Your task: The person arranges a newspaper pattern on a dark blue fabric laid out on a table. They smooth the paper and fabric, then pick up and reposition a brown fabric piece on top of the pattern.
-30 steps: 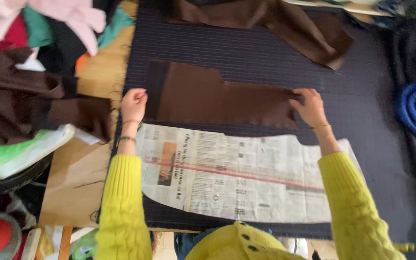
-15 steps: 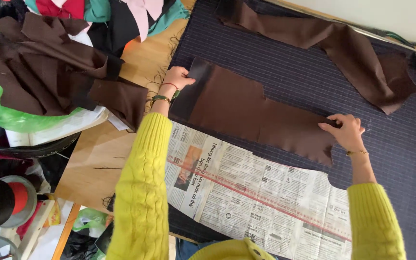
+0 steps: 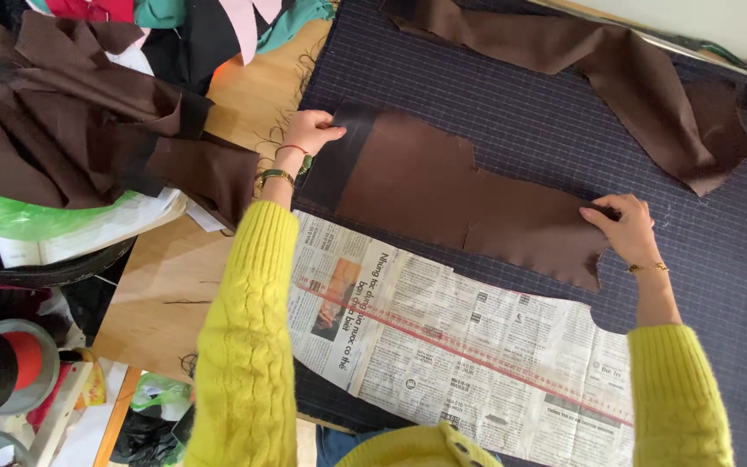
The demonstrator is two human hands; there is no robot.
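The left hand [image 3: 309, 131] and right hand [image 3: 626, 227] each pinch an opposite end of the flat brown cut fabric piece [image 3: 460, 195], apparently to spread it smooth on the dark striped cloth [image 3: 520, 112] over the worktop [image 3: 175, 277], just above the newspaper pattern [image 3: 460, 337].

Wooden worktable [image 3: 218, 277] under me, dark pinstriped cloth [image 3: 512, 112] spread over it. Pale wall [image 3: 719, 22] beyond the far edge. Scrap heap [image 3: 88, 104] at my left. Even daylight.
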